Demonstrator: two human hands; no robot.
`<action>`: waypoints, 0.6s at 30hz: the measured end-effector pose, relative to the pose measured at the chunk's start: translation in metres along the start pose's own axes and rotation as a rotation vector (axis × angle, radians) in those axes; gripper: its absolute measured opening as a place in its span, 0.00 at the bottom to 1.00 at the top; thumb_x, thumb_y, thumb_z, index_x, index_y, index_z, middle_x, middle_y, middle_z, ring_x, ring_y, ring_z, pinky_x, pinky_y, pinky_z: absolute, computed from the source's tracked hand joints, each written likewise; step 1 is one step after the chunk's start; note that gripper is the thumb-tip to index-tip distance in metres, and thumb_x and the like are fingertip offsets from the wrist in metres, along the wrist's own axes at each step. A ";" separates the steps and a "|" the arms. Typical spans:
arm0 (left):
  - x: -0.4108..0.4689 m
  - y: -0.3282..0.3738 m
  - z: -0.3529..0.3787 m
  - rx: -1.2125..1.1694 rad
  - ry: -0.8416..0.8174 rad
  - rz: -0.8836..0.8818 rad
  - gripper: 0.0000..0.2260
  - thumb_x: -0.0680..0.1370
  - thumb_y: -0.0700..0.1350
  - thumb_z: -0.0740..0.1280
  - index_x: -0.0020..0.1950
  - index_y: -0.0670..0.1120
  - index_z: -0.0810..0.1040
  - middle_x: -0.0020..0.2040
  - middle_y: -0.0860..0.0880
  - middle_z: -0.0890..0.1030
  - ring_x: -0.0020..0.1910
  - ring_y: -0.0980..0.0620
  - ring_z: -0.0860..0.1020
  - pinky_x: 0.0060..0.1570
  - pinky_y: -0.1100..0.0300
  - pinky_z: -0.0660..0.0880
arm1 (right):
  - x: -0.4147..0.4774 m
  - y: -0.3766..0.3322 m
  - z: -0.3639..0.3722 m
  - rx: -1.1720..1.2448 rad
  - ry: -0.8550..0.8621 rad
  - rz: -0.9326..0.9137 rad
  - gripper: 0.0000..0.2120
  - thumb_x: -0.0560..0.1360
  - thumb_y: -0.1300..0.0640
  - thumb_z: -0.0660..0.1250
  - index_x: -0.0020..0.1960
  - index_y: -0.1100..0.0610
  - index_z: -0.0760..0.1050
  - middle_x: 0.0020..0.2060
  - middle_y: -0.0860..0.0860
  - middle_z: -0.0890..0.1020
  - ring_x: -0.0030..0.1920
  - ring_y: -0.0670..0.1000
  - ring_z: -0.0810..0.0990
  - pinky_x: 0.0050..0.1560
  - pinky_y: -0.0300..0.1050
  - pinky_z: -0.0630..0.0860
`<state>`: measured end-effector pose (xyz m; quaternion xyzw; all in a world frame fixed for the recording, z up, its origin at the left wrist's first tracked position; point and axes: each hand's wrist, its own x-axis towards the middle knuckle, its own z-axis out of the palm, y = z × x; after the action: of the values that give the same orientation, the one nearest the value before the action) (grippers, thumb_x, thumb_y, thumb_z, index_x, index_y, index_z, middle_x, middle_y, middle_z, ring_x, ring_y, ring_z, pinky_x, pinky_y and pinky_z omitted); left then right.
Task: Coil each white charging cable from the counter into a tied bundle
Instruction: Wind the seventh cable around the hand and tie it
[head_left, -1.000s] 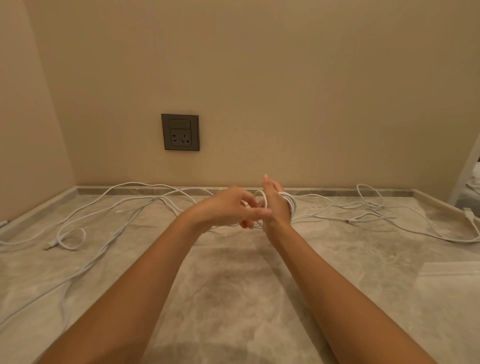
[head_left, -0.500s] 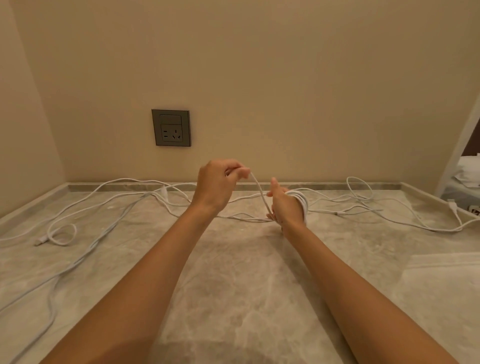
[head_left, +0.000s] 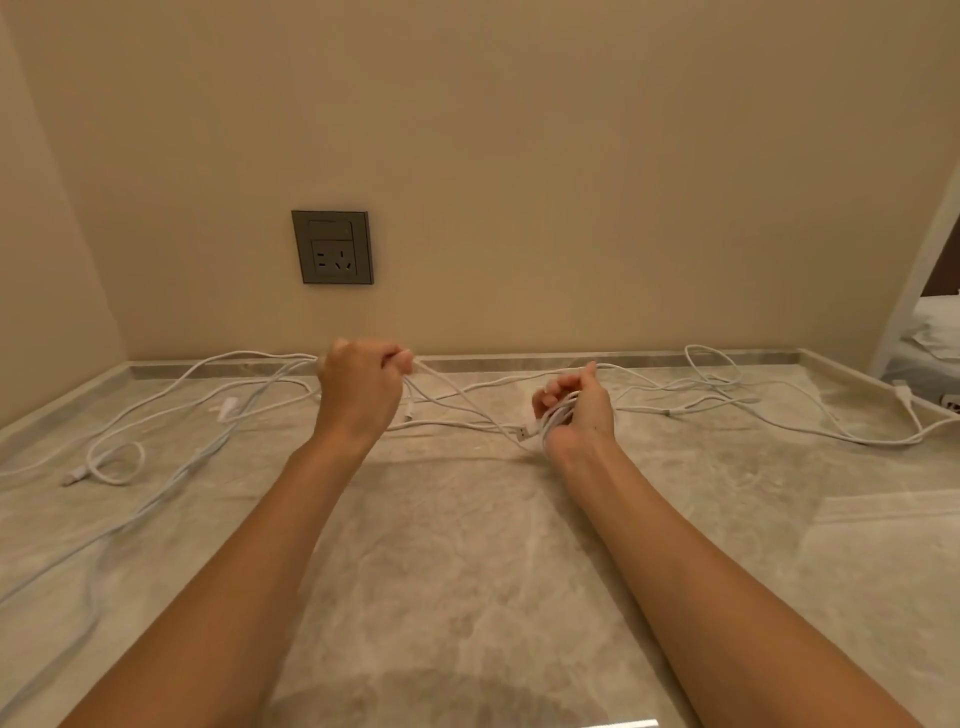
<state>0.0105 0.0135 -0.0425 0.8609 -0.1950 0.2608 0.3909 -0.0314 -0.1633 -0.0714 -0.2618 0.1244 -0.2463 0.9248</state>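
Several turns of a white charging cable form a coil (head_left: 558, 415) wrapped around my right hand (head_left: 576, 413), whose fingers curl over the loops. A plug end sticks out to the left of the coil. My left hand (head_left: 361, 384) is raised to the left and pinches the free strand (head_left: 457, 397) of the same cable, stretched taut between both hands. Other white cables lie loose on the counter: one tangle on the left (head_left: 171, 415) with a small loop, another on the right (head_left: 737, 395).
The marble counter (head_left: 467, 545) meets a beige wall with a low stone upstand. A grey wall socket (head_left: 332, 248) is mounted above the left cables. At the far right edge the counter ends by an opening with white bedding (head_left: 935, 332).
My left hand rose from my right hand and moved left, drawing the strand out. My right hand turned and its fingers curled over the coil.
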 end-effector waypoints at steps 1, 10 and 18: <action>-0.003 -0.005 0.003 0.076 -0.031 -0.030 0.10 0.77 0.38 0.63 0.41 0.40 0.83 0.43 0.42 0.83 0.52 0.41 0.75 0.52 0.55 0.65 | -0.002 0.000 0.000 0.052 -0.040 0.041 0.25 0.82 0.49 0.53 0.28 0.58 0.62 0.14 0.49 0.65 0.14 0.45 0.63 0.22 0.34 0.65; -0.013 0.016 0.000 -0.354 -0.253 -0.017 0.18 0.78 0.34 0.56 0.67 0.43 0.72 0.65 0.48 0.74 0.65 0.53 0.70 0.61 0.66 0.66 | -0.035 0.024 0.019 -0.105 -0.887 0.710 0.31 0.79 0.46 0.58 0.23 0.63 0.70 0.15 0.56 0.69 0.18 0.49 0.60 0.25 0.40 0.66; -0.027 0.025 0.002 -0.689 -0.501 -0.094 0.22 0.81 0.54 0.54 0.29 0.46 0.68 0.28 0.52 0.71 0.29 0.59 0.69 0.35 0.66 0.67 | -0.071 0.032 0.038 -0.084 -1.269 0.968 0.30 0.78 0.38 0.52 0.29 0.61 0.66 0.16 0.48 0.61 0.17 0.46 0.56 0.24 0.38 0.61</action>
<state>-0.0237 0.0001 -0.0456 0.7247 -0.3204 -0.0551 0.6076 -0.0653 -0.0863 -0.0502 -0.3035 -0.3165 0.3834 0.8129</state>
